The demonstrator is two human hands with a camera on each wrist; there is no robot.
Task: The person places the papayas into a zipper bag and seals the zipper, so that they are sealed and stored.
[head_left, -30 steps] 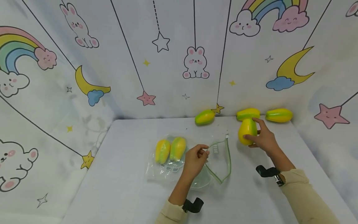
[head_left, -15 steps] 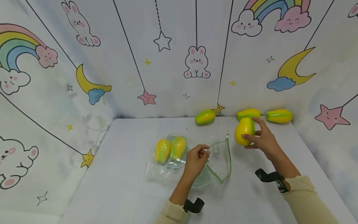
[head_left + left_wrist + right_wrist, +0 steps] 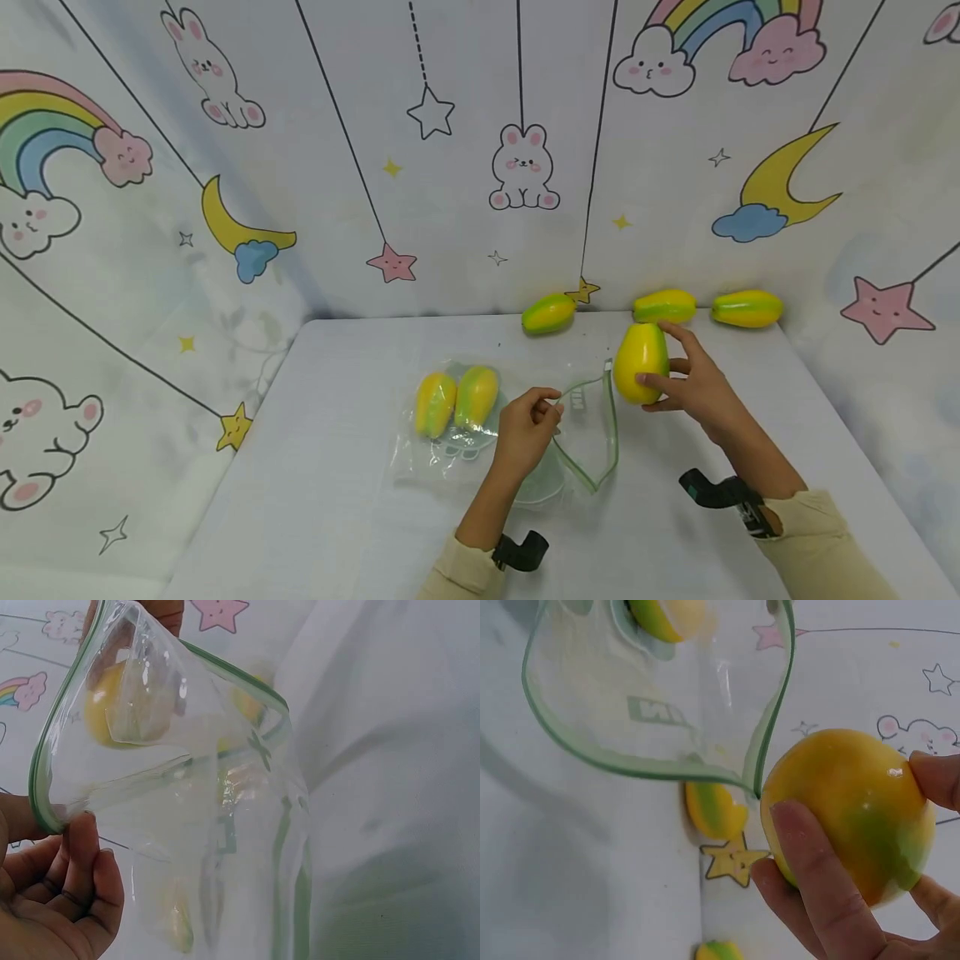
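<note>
My right hand [image 3: 701, 387] grips a yellow-green toy papaya [image 3: 640, 364] just right of the mouth of a clear zip bag. In the right wrist view, fingers curl round the papaya [image 3: 847, 817], close by the bag's green rim [image 3: 630, 769]. With thumb and fingertips my left hand [image 3: 527, 429] pinches the edge of the zip bag [image 3: 617, 433], whose green-edged mouth stands apart, facing right. The left wrist view shows the pinched corner of the bag [image 3: 49, 772]. Two papayas [image 3: 456, 402] lie inside the bag's left part.
Along the back edge of the white table [image 3: 315, 467] lie three more papayas: one left [image 3: 549, 314], one in the middle [image 3: 664, 306] and one right [image 3: 747, 308]. A white wall [image 3: 450, 208] with cartoon drawings rises right behind them.
My right hand has brought the papaya left and slightly nearer, up to the bag's mouth. The left hand and the bag have stayed put.
</note>
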